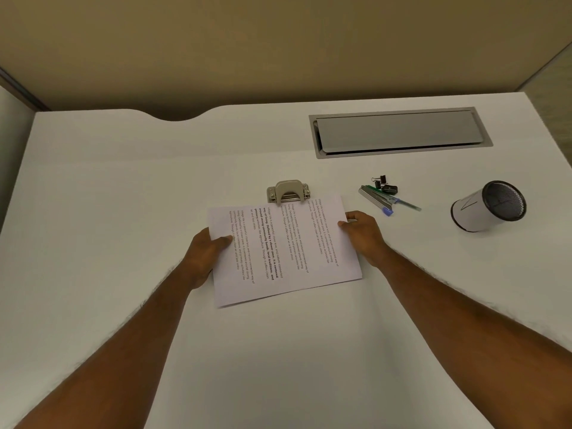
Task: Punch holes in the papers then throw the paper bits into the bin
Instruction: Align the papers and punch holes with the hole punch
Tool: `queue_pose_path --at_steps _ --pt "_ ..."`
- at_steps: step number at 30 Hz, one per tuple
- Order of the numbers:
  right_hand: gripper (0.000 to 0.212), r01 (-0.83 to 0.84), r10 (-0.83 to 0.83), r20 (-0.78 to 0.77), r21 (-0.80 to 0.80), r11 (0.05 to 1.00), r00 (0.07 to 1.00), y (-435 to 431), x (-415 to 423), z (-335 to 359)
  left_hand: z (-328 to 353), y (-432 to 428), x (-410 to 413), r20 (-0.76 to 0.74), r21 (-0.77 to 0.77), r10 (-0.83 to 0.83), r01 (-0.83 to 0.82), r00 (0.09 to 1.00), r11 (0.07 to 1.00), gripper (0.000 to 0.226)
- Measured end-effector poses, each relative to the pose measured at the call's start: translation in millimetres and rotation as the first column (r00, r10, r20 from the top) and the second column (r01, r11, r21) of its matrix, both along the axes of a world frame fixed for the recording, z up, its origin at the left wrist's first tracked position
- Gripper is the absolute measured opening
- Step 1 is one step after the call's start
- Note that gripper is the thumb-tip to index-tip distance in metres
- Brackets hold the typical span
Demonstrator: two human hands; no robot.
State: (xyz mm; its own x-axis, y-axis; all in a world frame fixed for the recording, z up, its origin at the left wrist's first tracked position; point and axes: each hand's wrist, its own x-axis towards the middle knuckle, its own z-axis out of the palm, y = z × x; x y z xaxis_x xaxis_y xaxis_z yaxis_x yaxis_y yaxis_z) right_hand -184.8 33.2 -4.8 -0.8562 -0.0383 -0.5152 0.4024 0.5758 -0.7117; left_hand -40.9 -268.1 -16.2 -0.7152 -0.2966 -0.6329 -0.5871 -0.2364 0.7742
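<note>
I have one view only, worn on the head, looking forward and steeply down over the white surface (123, 181). It sits close above both forearms, wide enough to reach the far wall, so nothing overlaps.

Matt white desk (123, 181); printed paper (284, 249); seemingly metal punch (288, 191); mesh cup (490, 205).
</note>
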Motion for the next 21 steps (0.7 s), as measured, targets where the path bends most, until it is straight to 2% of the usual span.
queue_pose_path --at_steps 12,18,21 --pt "0.024 0.047 -0.047 -0.02 0.009 0.999 0.999 -7.1 -8.3 0.7 4.6 -2.8 -11.2 -0.031 -0.017 0.019 -0.019 0.999 1.0 0.022" --pt "0.024 -0.031 0.036 -0.089 0.063 0.998 0.995 -8.0 -13.4 1.6 3.6 -4.1 -15.3 -0.047 -0.038 0.012 -0.014 0.999 0.999 0.023" --pt "0.029 -0.085 0.108 -0.151 0.15 0.985 0.983 -9.7 -14.3 2.3 1.7 -3.9 -14.9 -0.044 -0.05 0.009 -0.011 0.999 0.999 0.023"
